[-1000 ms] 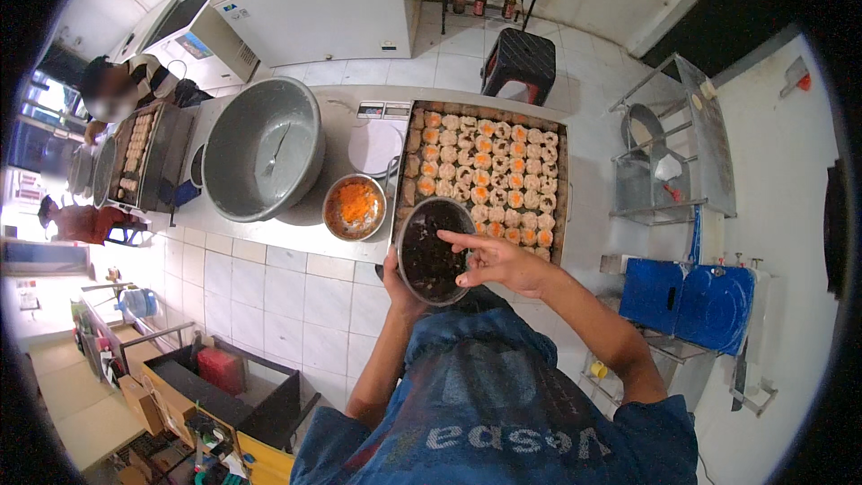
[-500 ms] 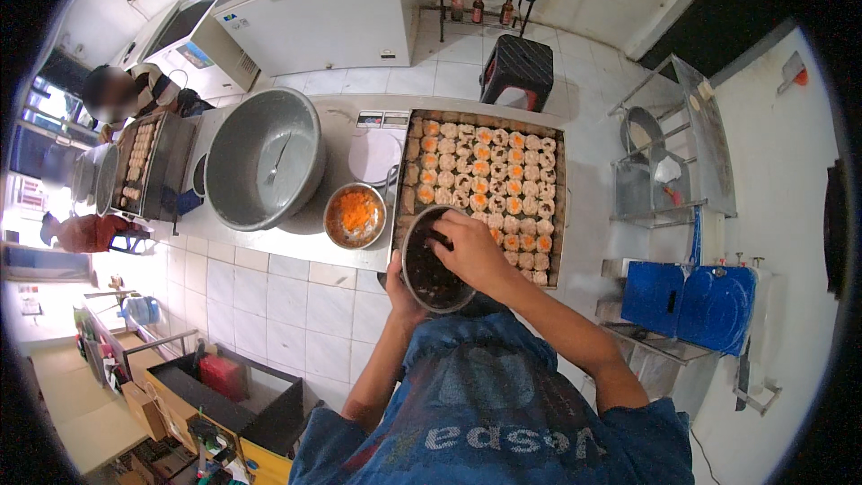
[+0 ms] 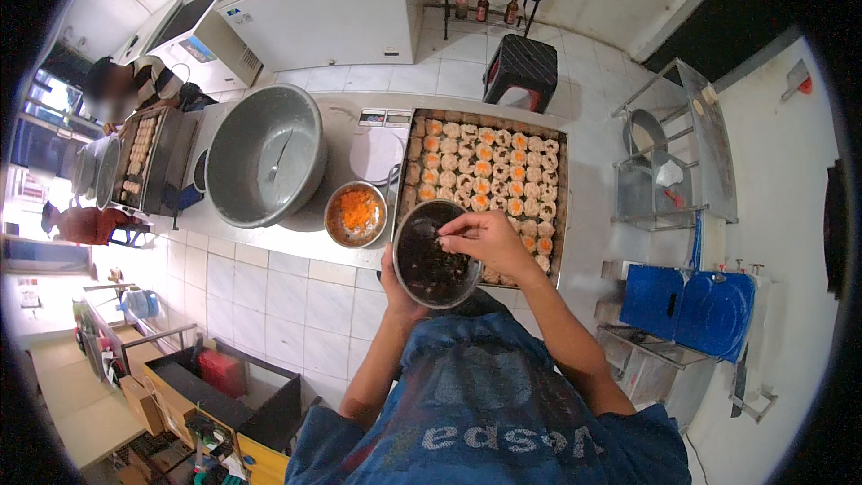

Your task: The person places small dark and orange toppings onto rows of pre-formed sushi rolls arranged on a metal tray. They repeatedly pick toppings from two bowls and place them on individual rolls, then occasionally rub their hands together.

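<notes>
My left hand (image 3: 395, 286) grips the side of a metal bowl (image 3: 433, 304) at the counter's near edge. Dark chopped bits (image 3: 422, 256) lie inside it. Above the bowl's right side, my right hand (image 3: 494, 241) has its fingertips pinched together; whatever they hold is too small to make out. Just beyond the bowl, a square metal tray (image 3: 565, 189) carries rows of pale dumplings (image 3: 465, 181), some topped with orange and some with dark bits. The bowl and my right hand cover the tray's near left corner.
Left of the tray are a bowl (image 3: 335, 232) of orange shreds (image 3: 357, 209), a scale with a round plate (image 3: 375, 154), and a large grey basin (image 3: 312, 126) with a utensil (image 3: 281, 157) inside. Beyond the counter stands a black stool (image 3: 523, 63). Another person (image 3: 148, 81) is at far left.
My right hand has risen out of the bowl, its fingers now pinched above the dark bits. The bowl has shifted slightly and its inside shows more openly.
</notes>
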Tool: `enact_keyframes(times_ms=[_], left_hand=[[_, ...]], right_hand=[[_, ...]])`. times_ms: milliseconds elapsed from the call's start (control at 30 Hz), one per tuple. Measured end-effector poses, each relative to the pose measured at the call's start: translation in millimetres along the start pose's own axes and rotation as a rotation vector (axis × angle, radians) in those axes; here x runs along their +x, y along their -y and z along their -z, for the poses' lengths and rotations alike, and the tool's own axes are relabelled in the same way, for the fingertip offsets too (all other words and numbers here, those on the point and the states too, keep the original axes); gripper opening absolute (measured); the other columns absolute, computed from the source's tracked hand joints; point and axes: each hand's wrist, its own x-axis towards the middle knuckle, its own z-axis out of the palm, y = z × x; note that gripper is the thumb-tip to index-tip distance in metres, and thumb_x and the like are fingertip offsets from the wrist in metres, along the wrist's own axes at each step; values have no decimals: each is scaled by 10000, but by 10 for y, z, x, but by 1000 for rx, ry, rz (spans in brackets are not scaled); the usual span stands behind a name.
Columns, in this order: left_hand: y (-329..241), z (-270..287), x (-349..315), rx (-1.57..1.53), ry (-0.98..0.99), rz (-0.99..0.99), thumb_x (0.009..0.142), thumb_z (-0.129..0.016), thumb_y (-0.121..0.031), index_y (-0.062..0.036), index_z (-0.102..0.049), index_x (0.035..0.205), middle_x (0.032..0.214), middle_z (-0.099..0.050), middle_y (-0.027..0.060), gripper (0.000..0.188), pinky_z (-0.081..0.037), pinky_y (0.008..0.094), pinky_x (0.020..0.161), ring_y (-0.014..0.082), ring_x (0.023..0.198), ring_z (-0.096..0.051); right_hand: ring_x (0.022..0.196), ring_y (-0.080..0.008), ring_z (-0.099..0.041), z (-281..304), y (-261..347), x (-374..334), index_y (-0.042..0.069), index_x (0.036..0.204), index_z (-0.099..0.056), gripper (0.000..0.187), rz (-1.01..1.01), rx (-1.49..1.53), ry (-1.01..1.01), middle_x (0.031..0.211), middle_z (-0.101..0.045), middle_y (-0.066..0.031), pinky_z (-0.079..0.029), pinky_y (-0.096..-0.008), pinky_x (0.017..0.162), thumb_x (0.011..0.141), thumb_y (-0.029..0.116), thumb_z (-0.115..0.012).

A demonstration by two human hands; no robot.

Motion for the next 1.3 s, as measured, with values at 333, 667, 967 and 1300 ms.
enact_keyframes(times_ms=[333, 667, 967, 1300], left_hand=[[-20, -15, 133, -93, 48, 65, 937, -330, -626, -85, -468, 1368, 1302, -556, 167, 706, -481, 459, 979, 327, 1165, -565], [77, 77, 192, -105, 119, 11, 946, -339, -606, -103, -475, 1368, 1314, -552, 149, 670, -469, 461, 995, 322, 1174, -559], [-344, 529, -43, -116, -42, -166, 956, -340, -582, -171, -472, 1376, 1349, -522, 109, 602, -482, 533, 970, 339, 1185, -545], [-438, 518, -133, -128, -42, -220, 950, -342, -597, -169, -473, 1368, 1346, -514, 116, 612, -493, 521, 963, 341, 1195, -534]], right_hand=[[815, -177, -688, 289, -40, -251, -54, 1027, -657, 205, -172, 414, 31, 899, -695, -109, -558, -267, 757, 845, 31, -696], [825, -184, -690, 295, -97, -284, -68, 1036, -660, 216, -190, 343, 27, 911, -699, -135, -560, -286, 769, 842, 19, -694], [796, -165, -691, 919, -1510, -294, -18, 949, -706, 159, -248, -218, -74, 895, -713, -124, -553, -270, 714, 829, 86, -721], [767, -306, -652, 849, -1797, -141, -11, 834, -699, 125, 11, -955, -65, 820, -639, -160, -518, -419, 726, 787, 103, -680]])
